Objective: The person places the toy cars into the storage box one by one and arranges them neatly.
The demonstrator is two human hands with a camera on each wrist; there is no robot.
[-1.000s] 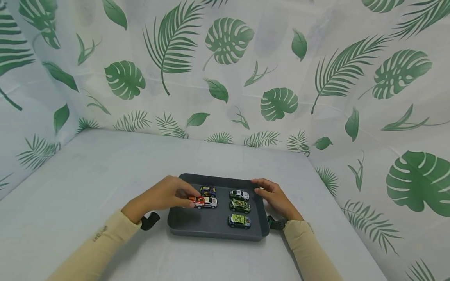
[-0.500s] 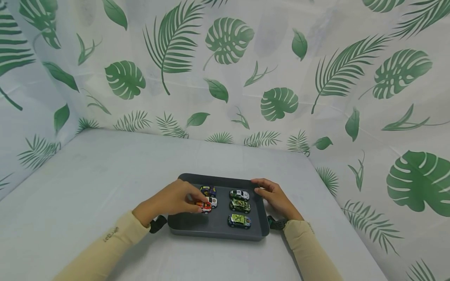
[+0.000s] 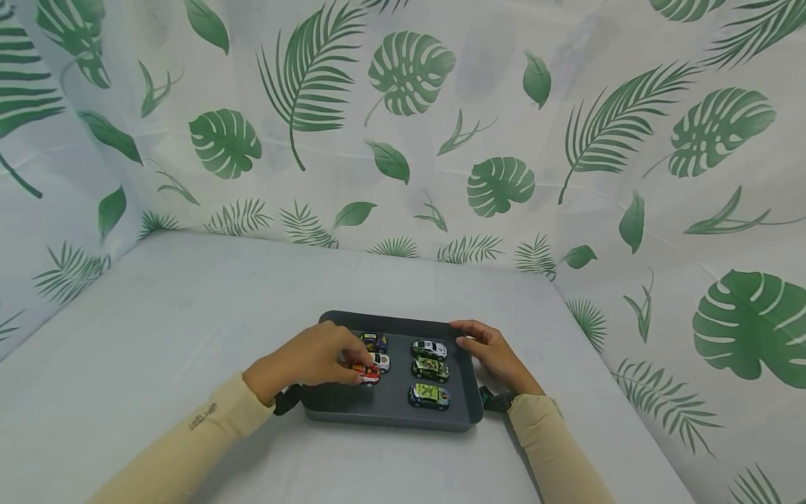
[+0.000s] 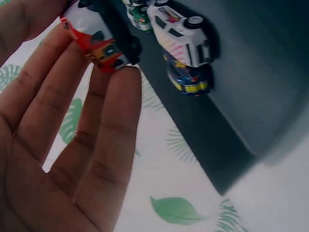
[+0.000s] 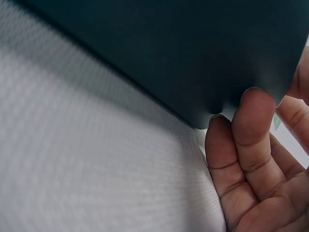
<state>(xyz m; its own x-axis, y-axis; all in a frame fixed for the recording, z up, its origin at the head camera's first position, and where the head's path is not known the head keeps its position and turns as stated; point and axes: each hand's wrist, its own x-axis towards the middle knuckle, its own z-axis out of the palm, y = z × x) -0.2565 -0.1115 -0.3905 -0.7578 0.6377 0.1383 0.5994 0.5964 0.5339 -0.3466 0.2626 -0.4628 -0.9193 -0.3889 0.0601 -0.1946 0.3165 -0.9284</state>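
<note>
My left hand (image 3: 315, 355) pinches a red, white and orange toy car (image 3: 367, 374) over the left part of a dark grey tray (image 3: 390, 417). In the left wrist view this toy car (image 4: 99, 36) is tilted, with thumb and fingertips around it. Right behind it in the tray is a white toy car (image 3: 380, 362), then a blue and yellow one (image 3: 374, 341). At the far right corner my right hand (image 3: 494, 355) grips the tray, its thumb over the rim. Fingertips (image 5: 253, 104) press the tray's outer wall in the right wrist view.
Along the tray's right side stand a white and black toy car (image 3: 429, 348), a camouflage green one (image 3: 431, 369) and a lime green and blue one (image 3: 429, 396). The tray rests on a white-covered table (image 3: 208, 301). A leaf-print cloth (image 3: 415, 140) hangs behind and at both sides.
My left hand has moved right and nearer to me with the red toy car, from the white car's left end to its front side. The right hand stays at the tray corner.
</note>
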